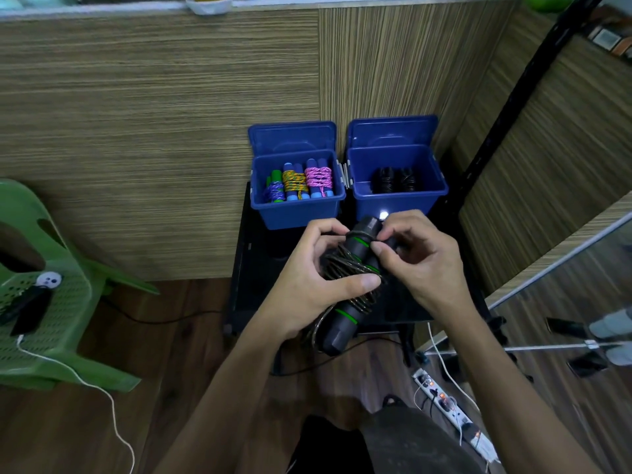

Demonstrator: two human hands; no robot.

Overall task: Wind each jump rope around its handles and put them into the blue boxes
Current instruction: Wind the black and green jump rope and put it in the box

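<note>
- The left hand [318, 268] grips the black handles [355, 265] of a jump rope just in front of the right blue box [398, 189], its thumb pressing the wound dark rope [345, 268] flat; if that thumb lifts, I judge the coils can spring loose and unwind.
- The right hand [410, 254] pinches the rope near the handles' upper end, closest to the right blue box; a slack pull here would leave the last turn loose.
- A loop of rope hangs below the bundle, on the side away from the right blue box; left unwound, it could snag on the box rim when the bundle goes in.
- The right blue box already holds black bundles [395, 179], and the left blue box [295, 196], just beside it, holds three bright wound ropes [297, 183]; dropping this bundle carelessly could knock those open.
- The boxes stand near the front edge of the black table [246, 268]; a hard push while loading might shift the right blue box.
</note>
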